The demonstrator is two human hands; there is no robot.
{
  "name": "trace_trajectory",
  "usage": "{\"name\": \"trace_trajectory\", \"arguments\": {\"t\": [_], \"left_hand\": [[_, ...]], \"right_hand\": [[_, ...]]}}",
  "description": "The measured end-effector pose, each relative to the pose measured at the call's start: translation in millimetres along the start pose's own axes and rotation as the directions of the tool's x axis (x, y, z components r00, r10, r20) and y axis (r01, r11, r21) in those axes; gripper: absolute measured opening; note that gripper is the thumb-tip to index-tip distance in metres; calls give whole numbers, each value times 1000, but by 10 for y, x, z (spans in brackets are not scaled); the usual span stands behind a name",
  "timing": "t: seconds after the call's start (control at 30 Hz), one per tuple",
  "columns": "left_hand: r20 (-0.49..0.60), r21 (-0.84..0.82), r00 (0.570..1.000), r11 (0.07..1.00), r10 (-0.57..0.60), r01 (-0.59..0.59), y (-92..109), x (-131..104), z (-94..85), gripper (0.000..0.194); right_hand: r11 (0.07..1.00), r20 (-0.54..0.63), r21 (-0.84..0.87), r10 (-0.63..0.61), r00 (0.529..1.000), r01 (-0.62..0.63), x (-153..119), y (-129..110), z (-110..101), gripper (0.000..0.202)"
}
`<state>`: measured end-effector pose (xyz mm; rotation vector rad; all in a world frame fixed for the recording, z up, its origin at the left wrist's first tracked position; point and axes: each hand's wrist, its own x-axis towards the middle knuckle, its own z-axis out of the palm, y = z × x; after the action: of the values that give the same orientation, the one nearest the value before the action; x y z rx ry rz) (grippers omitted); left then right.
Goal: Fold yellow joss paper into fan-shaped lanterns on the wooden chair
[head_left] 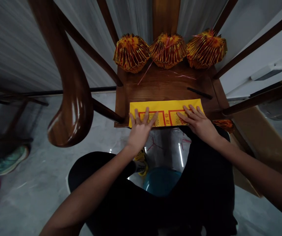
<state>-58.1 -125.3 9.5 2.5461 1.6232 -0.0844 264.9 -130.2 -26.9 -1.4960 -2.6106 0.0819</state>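
Observation:
A yellow sheet of joss paper (165, 105) with red frames and red characters lies along the front edge of the wooden chair seat (153, 87). My left hand (141, 127) rests on its left part, fingers spread flat. On its right part lies my right hand (199, 124), also with the fingers stretched out. Both palms reach past the seat's front edge. Behind the paper stand three pleated red-and-gold paper ornaments, the left one (131, 52), the middle one (168, 50) and the right one (206, 49).
A thin black stick-like object (199, 93) and pink strings (182, 76) lie on the seat. The curved wooden armrest (69, 121) juts out at left. A cardboard box (266, 141) stands at right, with another red-and-gold piece (224, 124) beside it. Below is a blue stool (161, 180).

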Motion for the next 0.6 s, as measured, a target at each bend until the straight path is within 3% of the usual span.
{"name": "trace_trajectory", "arguments": {"t": [0.1,0.23,0.33,0.43,0.53,0.6], "left_hand": [[83,5,992,995,95,-96,-26,19,-328,70],[137,-4,983,993,119,-119,-120,37,-996,39],[133,-161,968,968,213,-191,-301,231,-1350,23],[219,-347,932,916,288,-201,-517,591,-1334,26],[393,-442,866,889,309,-116,-657,949,-1043,38],[475,-383,845,922,246,-53,-692,1114,-845,48]], "right_hand": [[1000,71,-14,-20,997,21,3,48,-335,53],[999,224,-35,-7,974,16,174,167,-1101,34],[971,392,237,-112,913,17,567,359,-1576,34],[895,521,438,-176,835,-84,1095,577,-1642,38],[878,668,438,-175,723,-192,1495,736,-1331,51],[881,685,406,-118,719,-242,1594,779,-1054,59]]}}
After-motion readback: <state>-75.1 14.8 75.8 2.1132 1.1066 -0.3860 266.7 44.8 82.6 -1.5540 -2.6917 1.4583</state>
